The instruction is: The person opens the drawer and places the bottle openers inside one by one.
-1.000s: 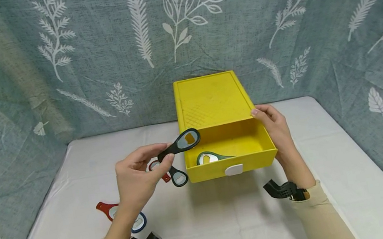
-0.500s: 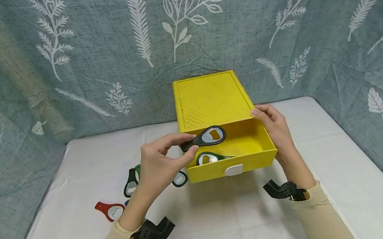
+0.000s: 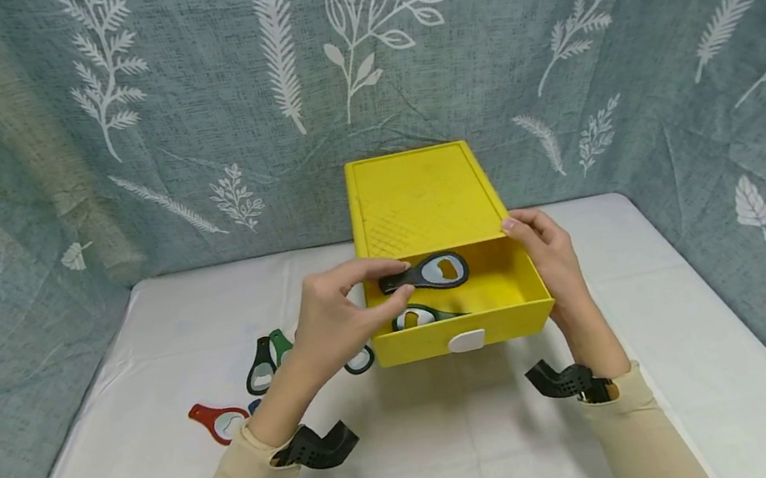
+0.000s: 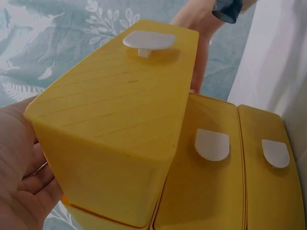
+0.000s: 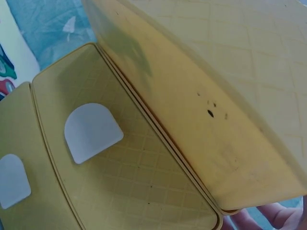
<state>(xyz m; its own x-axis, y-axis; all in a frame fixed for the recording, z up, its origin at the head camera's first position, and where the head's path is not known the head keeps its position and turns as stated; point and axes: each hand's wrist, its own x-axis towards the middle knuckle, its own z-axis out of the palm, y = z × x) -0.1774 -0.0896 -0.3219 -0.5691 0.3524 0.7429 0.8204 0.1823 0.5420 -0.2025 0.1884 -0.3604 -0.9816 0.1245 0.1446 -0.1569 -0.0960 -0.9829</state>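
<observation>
Between thumb and fingers my left hand (image 3: 342,313) pinches the handle of a black bottle opener (image 3: 438,272), over the pulled-out top drawer (image 3: 518,318) of a yellow drawer cabinet (image 3: 421,194). The opener's head points right, inside the drawer's outline. A dark green bottle opener (image 3: 417,316) lies in the drawer behind its front wall. My right hand (image 3: 549,253) grips the cabinet's right front edge, thumb at the top corner. The left wrist view shows the drawer's outside and part of my left hand (image 4: 24,163), but the openers are hidden there.
Left of the cabinet on the white table (image 3: 421,469) lie several bottle openers, among them a red one (image 3: 219,423), a black one (image 3: 262,369) and a green one (image 3: 281,343). Lower shut drawers (image 4: 201,191) with white knobs sit beneath. A patterned curtain (image 3: 206,91) hangs behind.
My left hand has carried the black bottle opener rightward, from left of the cabinet to over the open drawer. The right hand has kept its place on the cabinet edge.
</observation>
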